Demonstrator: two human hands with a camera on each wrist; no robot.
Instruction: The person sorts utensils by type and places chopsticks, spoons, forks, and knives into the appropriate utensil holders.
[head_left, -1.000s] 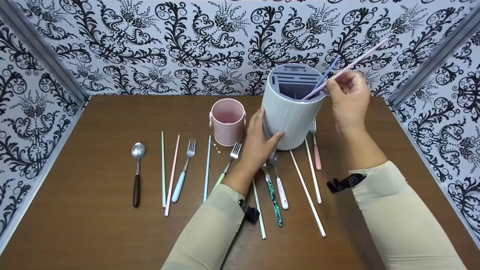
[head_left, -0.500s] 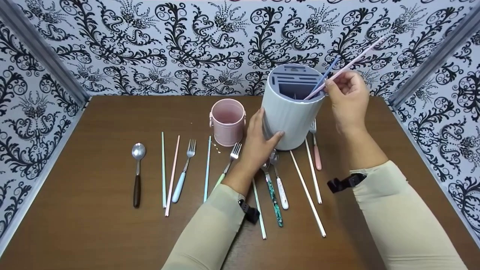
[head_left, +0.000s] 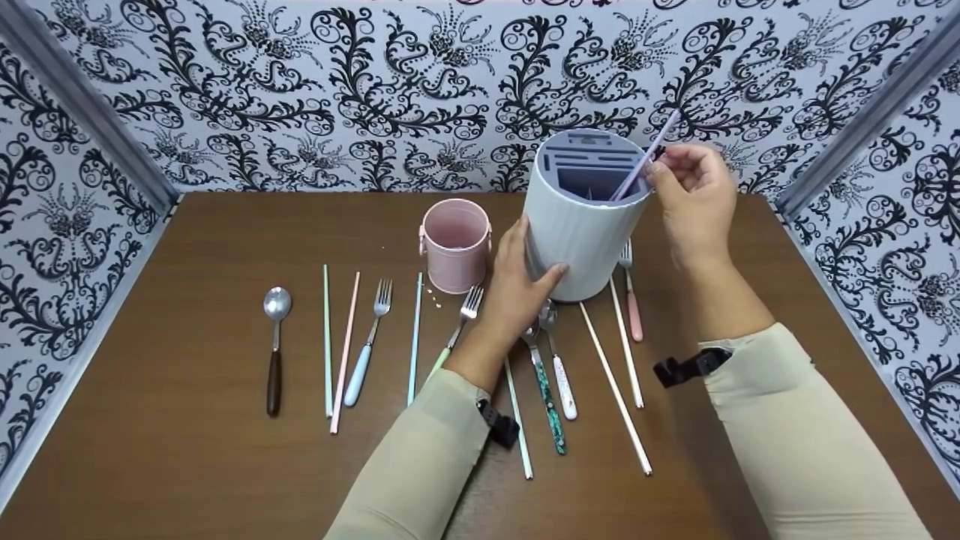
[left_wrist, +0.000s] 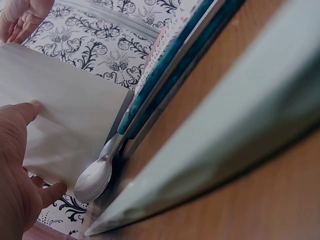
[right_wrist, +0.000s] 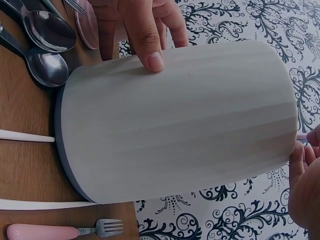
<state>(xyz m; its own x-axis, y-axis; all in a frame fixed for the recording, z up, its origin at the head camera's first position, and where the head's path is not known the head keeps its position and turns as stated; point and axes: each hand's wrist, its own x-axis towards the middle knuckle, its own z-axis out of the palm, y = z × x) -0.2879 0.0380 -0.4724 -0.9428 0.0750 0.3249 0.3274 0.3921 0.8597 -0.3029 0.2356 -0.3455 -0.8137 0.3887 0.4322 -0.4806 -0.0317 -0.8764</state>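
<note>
My left hand (head_left: 517,281) grips the side of a tall white knife holder (head_left: 581,240), its thumb on the front wall. The grey top has narrow slots and a wide opening. In that opening leans a pinkish chopstick (head_left: 664,135), overlapping the blue chopstick behind it. My right hand (head_left: 694,195) is at the holder's right rim with bent fingers, a gap between thumb and forefinger; the chopstick lies just beside the fingertips. In the right wrist view, the holder (right_wrist: 175,125) hides most of the chopstick.
A pink pail (head_left: 456,247) stands left of the holder. On the brown table (head_left: 187,465) lie a dark-handled spoon (head_left: 276,345), a blue-handled fork (head_left: 367,341), a pink-handled fork (head_left: 634,304), more spoons and several chopsticks. Patterned walls (head_left: 300,90) enclose the back and sides.
The pink chopstick has dropped down into the holder's opening and now stands steeper, alongside the blue one. My right fingers have parted from it. My left hand has stayed in place.
</note>
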